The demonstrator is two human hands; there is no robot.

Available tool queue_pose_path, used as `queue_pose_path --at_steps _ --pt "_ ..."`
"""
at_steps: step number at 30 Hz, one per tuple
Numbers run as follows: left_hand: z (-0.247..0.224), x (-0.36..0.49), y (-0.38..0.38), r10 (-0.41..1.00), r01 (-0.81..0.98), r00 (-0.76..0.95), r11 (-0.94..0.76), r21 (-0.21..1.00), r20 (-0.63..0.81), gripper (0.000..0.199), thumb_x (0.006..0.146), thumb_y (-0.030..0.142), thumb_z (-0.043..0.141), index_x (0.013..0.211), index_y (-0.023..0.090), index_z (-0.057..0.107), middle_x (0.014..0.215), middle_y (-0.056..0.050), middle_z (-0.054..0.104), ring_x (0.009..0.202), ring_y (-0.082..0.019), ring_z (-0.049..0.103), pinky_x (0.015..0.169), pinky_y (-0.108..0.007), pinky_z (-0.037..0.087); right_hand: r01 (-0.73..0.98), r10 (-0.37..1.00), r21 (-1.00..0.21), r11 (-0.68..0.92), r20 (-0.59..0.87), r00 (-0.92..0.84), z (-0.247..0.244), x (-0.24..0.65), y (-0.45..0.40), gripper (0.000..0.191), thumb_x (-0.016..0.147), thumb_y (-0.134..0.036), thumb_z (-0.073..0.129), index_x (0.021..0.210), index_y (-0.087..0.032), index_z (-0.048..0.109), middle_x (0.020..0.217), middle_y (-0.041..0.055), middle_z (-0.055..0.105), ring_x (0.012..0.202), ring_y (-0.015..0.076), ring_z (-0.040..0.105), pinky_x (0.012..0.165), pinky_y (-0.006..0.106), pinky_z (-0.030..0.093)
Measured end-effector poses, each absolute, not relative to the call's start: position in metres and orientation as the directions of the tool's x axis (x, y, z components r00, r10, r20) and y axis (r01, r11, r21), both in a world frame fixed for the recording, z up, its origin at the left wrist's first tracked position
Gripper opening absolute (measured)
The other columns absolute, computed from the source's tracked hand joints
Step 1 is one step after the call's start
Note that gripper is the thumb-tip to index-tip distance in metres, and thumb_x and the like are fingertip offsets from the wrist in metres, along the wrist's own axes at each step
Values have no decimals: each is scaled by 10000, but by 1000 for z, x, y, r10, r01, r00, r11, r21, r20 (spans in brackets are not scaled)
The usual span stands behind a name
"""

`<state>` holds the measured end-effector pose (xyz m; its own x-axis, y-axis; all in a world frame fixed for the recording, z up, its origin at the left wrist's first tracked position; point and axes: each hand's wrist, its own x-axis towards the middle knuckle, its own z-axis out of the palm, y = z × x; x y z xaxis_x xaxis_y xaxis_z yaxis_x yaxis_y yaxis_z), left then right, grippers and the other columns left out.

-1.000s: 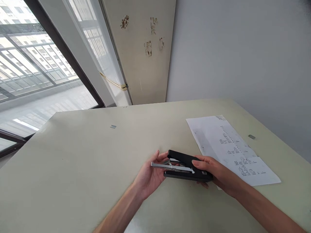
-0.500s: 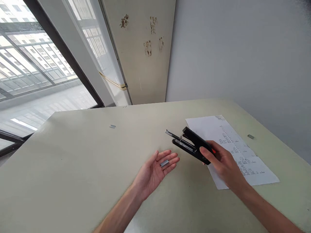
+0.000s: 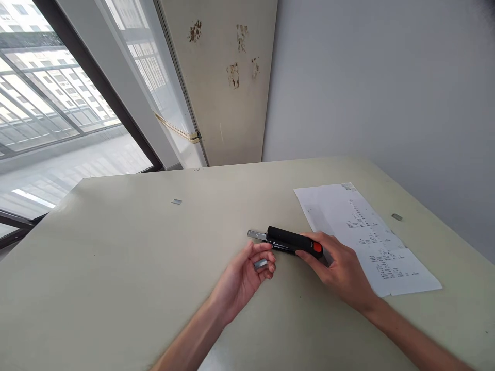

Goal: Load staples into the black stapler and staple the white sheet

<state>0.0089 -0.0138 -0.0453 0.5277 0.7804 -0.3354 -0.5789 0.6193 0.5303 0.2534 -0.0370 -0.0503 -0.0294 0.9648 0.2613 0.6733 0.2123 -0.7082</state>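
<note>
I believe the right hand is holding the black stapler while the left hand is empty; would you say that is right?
Not quite: the left hand holds a small staple strip, as the head view shows. The right hand is indeed holding the black stapler.

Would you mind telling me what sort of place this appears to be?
Probably an office or study room, though I cannot be sure. The signs are the pale table, the printed sheet lying on it, and the stapler in the right hand.
</note>
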Motion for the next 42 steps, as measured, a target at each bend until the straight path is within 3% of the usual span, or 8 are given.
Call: queue_pose_path --at_steps 4,7,17,22,27,32,35,42 --pt "-42 4 -14 882 -627 366 470 621 -298 281 993 376 718 1112 123 729 850 -47 666 736 -137 596 746 -289 472 681 971 -709 182 237 -12 -53 255 -36 254 1008 -495 676 1204 -337 707 1025 29 775 905 260 695 634 338 582" --pt "-38 0 -13 919 -620 269 395 678 -289 359 1026 397 667 1294 158 666 829 -28 654 722 -146 586 737 -301 470 676 975 -716 173 224 -12 -54 255 -37 251 1003 -499 683 1194 -337 710 1024 28 782 895 262 694 613 335 578" --pt "-37 0 -12 849 -506 416 515 693 -327 523 1043 493 613 1410 122 636 841 -46 643 732 -161 575 766 -329 463 676 979 -712 189 190 -75 -50 255 -35 248 1019 -496 651 1198 -331 695 1069 29 780 902 257 709 648 351 604" --pt "-35 7 -18 824 -451 480 525 722 -300 558 1040 535 602 1445 150 619 846 -47 644 745 -173 575 781 -350 466 679 969 -694 239 218 -118 -52 254 -33 246 1030 -451 647 1244 -331 658 1115 29 764 969 257 725 809 400 639" --pt "-34 14 -29 916 -607 212 397 688 -341 528 1042 486 621 1457 160 601 889 -41 672 763 -160 576 825 -339 469 681 849 -563 467 500 -169 -48 251 -36 429 1014 -309 659 1424 -304 533 1440 118 610 1341 316 602 1070 515 556" --pt "-30 29 -51 932 -661 210 357 660 -294 522 1044 533 587 1402 161 663 1259 -150 726 1038 -254 674 1002 -414 477 609 684 -401 684 643 -345 -37 246 -45 478 953 -207 704 1392 -335 564 1441 124 537 1350 338 572 1087 569 540" --pt "-32 38 -69 907 -668 293 421 614 -302 546 1040 583 566 1422 205 666 1418 -149 678 1341 -314 585 1163 -467 397 595 673 -380 708 618 -406 -34 242 -50 412 936 -257 746 1311 -369 618 1501 108 464 1380 358 537 1087 579 543" --pt "-44 45 -83 831 -654 485 552 517 -273 607 1020 644 557 1463 241 657 1480 -148 651 1488 -363 470 1233 -546 306 576 651 -335 746 551 -522 -31 238 -49 137 947 -285 786 1061 -278 711 1625 128 367 1492 388 398 1128 585 518"
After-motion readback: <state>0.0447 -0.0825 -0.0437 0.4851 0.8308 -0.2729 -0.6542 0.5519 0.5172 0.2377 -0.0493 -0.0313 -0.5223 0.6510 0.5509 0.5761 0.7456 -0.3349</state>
